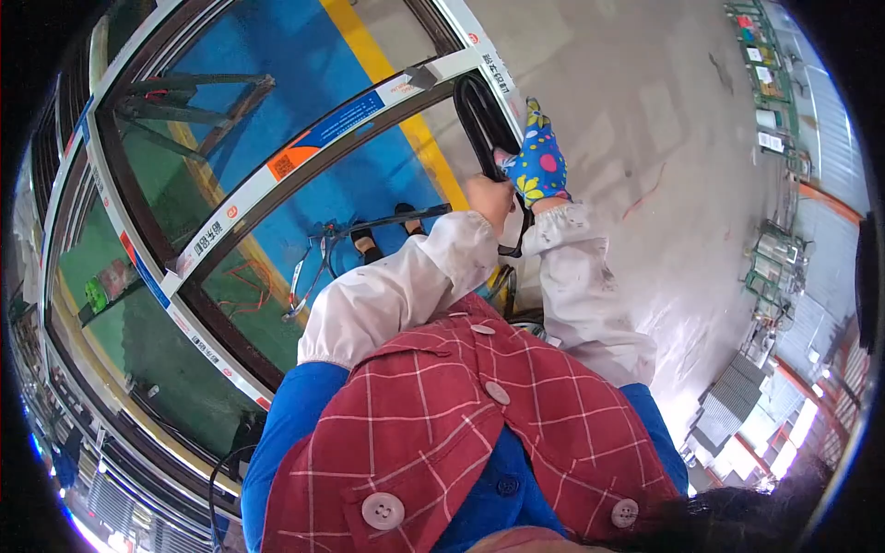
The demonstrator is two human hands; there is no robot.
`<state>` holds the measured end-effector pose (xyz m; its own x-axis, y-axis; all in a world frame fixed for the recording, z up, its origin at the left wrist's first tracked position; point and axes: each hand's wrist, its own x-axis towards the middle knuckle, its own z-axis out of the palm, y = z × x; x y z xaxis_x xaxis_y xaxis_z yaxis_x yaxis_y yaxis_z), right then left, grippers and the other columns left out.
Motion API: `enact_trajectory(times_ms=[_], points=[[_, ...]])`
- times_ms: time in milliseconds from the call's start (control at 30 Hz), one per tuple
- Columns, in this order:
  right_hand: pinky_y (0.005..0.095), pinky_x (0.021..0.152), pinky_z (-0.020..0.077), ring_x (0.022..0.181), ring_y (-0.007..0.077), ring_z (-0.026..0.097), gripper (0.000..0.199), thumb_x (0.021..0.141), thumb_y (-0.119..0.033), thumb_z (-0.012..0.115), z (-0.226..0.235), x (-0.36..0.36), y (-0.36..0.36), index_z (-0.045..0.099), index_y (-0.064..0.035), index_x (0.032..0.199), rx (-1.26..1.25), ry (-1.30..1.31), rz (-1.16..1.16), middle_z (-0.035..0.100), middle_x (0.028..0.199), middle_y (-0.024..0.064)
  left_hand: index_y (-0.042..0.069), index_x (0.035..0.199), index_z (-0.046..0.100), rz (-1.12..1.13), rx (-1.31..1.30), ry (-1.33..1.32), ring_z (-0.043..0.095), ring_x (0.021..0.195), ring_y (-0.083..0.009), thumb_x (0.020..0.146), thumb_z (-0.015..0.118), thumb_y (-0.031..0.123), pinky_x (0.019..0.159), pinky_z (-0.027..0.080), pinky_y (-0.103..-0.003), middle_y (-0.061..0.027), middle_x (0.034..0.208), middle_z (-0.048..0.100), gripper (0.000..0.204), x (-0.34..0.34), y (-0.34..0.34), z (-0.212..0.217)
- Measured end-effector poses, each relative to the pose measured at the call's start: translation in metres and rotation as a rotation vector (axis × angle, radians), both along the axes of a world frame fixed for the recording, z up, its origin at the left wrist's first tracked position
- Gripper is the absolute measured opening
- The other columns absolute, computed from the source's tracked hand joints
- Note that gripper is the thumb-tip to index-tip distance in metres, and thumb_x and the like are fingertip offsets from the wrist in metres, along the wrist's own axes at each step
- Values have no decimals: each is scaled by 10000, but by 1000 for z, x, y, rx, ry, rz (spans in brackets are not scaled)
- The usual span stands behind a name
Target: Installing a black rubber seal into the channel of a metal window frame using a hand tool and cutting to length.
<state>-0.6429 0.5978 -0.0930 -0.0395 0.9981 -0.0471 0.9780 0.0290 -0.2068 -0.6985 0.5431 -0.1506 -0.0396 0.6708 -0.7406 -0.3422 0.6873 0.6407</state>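
Note:
A long black rubber strip [475, 115] is bent into a narrow loop over the corner of a large window frame [336, 124], which has white, printed protective film on its bars. My bare left hand [490, 198] is closed around the strip's lower part. Beside it, my right hand [542, 166], in a blue flowered glove, pinches the strip near the frame's outer edge; one glove finger points up and away. Below my hands a dark tail of the strip hangs down. What lies inside my left fist is hidden.
The frame's bars stretch left and away, over a blue and green floor with yellow lines [369, 46]. Under them stand dark metal supports [230, 115] and loose cables [309, 267]. Racks of parts [779, 258] line the far right, past a grey floor [636, 120].

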Motion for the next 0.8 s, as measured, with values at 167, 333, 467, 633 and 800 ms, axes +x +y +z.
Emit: enact_trajectory(times_ms=[167, 333, 467, 633, 800], points=[[435, 756, 485, 948, 318, 585, 754, 668, -228, 745, -4, -4, -3, 387, -78, 1314, 72, -169, -42, 567, 1059, 148, -41, 642, 645, -63, 93, -131, 540, 404, -150, 729, 690, 158, 390, 415, -316, -75, 502, 566, 221, -14, -6, -8], [431, 742, 486, 922, 314, 595, 745, 666, -231, 746, -4, -6, -5, 397, -94, 1309, -15, -195, -129, 579, 1033, 137, 12, 843, 648, -272, 207, -333, 350, 403, -52, 844, 646, 196, 377, 273, -228, -8, 572, 529, 185, -77, -42, -4], [428, 731, 487, 901, 311, 603, 737, 665, -234, 748, -3, -6, -5, 405, -107, 1305, 19, -191, -145, 588, 1013, 129, -7, 1054, 558, -196, 206, -457, 331, 420, -38, 949, 480, 262, 380, 256, -207, 22, 583, 453, 299, -142, -57, 6], [423, 739, 499, 901, 318, 611, 697, 651, -252, 751, -4, -7, -9, 455, -131, 1271, 114, -146, -149, 605, 1026, 133, 39, 1007, 537, -152, 263, -409, 348, 417, -69, 968, 428, 324, 384, 275, -226, 39, 543, 372, 307, -143, -20, 7], [424, 754, 503, 926, 325, 606, 679, 644, -256, 756, -3, -8, -11, 473, -127, 1248, 56, -173, -218, 604, 1051, 145, 29, 961, 573, -405, 512, -38, 479, 482, -102, 943, 461, 257, 438, 369, -255, -7, 586, 493, 255, -112, 4, -7]])
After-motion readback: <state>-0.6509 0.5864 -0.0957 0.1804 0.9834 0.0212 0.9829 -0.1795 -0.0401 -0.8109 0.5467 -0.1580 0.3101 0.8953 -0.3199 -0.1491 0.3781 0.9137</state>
